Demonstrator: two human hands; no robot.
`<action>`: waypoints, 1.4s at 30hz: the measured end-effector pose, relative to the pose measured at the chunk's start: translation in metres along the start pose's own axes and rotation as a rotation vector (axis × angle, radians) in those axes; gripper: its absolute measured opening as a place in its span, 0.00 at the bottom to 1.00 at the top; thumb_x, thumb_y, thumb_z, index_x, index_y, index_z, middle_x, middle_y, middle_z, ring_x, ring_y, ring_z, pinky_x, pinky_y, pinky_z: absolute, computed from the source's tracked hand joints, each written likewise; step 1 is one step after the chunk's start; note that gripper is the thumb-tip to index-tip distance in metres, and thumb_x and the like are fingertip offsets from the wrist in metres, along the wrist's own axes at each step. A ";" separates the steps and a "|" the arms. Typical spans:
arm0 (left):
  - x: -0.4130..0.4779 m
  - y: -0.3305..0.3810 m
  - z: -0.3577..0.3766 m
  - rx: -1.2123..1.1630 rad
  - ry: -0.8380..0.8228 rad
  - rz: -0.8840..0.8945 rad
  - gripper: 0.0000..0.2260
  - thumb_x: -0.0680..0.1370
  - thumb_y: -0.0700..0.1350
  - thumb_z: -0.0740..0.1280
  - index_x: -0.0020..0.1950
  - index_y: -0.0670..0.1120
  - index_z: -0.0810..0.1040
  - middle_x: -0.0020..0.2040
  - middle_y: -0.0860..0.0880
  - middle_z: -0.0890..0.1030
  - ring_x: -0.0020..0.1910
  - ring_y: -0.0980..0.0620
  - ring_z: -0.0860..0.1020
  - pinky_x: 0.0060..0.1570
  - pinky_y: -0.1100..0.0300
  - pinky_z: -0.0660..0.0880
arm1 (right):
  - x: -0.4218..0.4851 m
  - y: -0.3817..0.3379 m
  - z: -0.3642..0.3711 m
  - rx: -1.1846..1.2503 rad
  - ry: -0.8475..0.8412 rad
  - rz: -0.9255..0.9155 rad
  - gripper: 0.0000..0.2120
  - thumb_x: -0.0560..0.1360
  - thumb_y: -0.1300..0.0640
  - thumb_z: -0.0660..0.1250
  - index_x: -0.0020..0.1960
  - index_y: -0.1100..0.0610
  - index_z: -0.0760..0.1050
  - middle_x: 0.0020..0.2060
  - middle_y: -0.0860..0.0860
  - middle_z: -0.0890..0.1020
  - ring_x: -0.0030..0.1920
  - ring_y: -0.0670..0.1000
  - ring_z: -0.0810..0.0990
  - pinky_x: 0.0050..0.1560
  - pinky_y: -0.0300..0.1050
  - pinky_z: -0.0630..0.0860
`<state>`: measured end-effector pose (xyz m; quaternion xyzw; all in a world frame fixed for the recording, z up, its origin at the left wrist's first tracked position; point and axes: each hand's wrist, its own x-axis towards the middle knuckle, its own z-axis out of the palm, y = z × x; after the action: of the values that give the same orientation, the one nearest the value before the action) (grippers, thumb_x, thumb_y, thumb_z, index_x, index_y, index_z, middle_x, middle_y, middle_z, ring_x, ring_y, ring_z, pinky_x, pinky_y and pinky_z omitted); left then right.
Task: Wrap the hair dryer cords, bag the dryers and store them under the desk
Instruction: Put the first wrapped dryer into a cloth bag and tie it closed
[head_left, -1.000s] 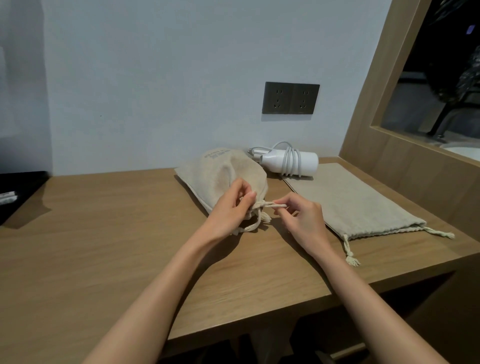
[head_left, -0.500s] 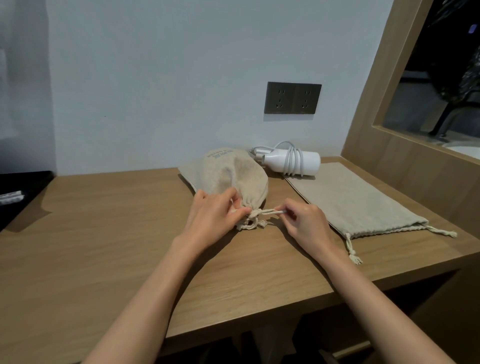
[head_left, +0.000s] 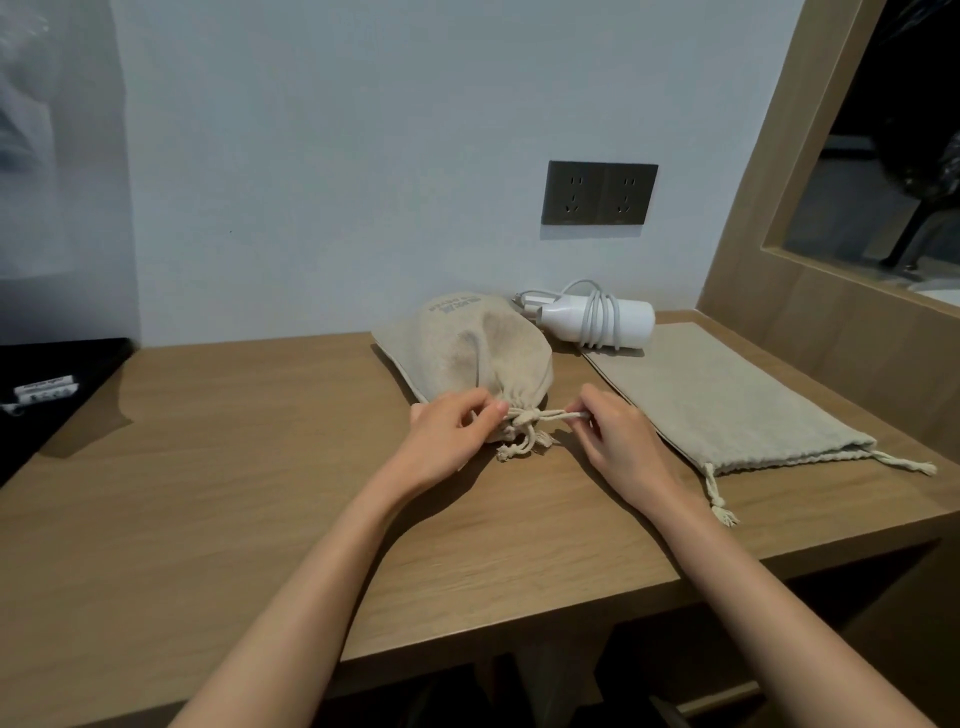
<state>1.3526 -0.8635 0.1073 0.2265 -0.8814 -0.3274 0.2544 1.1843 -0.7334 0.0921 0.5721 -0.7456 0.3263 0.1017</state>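
Observation:
A bulging beige drawstring bag (head_left: 478, 353) lies on the wooden desk (head_left: 218, 493), its mouth gathered tight toward me. My left hand (head_left: 447, 436) pinches the gathered neck of the bag. My right hand (head_left: 618, 441) pinches the drawstring (head_left: 550, 414), which runs taut between both hands. Behind the bag lies a white hair dryer (head_left: 597, 321) with its cord wound round the body. A second beige bag (head_left: 722, 400) lies flat and empty on the right, drawstrings trailing at its near end.
A dark double wall socket (head_left: 598, 193) sits above the dryer. A wooden panel with a mirror (head_left: 841, 332) borders the desk on the right. A black surface (head_left: 47, 395) with small white items lies at the left. Dark space (head_left: 675, 680) shows under the desk.
The bag's mouth has been drawn tighter. My left hand has shifted down onto the gathered neck while my right hand keeps the string pulled to the right.

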 end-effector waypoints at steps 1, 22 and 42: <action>-0.001 0.002 0.001 0.003 0.001 -0.008 0.17 0.82 0.53 0.58 0.33 0.51 0.68 0.29 0.55 0.69 0.32 0.61 0.69 0.55 0.53 0.65 | 0.000 0.002 0.001 -0.008 -0.003 0.001 0.03 0.76 0.63 0.66 0.44 0.59 0.73 0.37 0.49 0.75 0.36 0.47 0.69 0.36 0.31 0.65; -0.011 -0.012 -0.002 -0.074 0.012 -0.198 0.18 0.77 0.55 0.66 0.31 0.47 0.80 0.28 0.51 0.77 0.26 0.59 0.71 0.32 0.63 0.68 | -0.005 -0.001 0.002 -0.237 -0.083 -0.034 0.08 0.80 0.56 0.60 0.43 0.49 0.65 0.35 0.48 0.73 0.40 0.54 0.72 0.45 0.46 0.60; 0.004 -0.025 0.008 0.090 0.497 0.022 0.20 0.76 0.51 0.67 0.68 0.55 0.72 0.69 0.50 0.67 0.69 0.53 0.63 0.66 0.55 0.62 | 0.024 -0.030 0.014 0.298 -0.205 0.212 0.25 0.83 0.51 0.52 0.78 0.54 0.53 0.77 0.48 0.55 0.77 0.45 0.50 0.74 0.42 0.49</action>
<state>1.3504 -0.8790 0.0861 0.3013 -0.8080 -0.2193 0.4563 1.2076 -0.7645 0.1050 0.5294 -0.7514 0.3821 -0.0952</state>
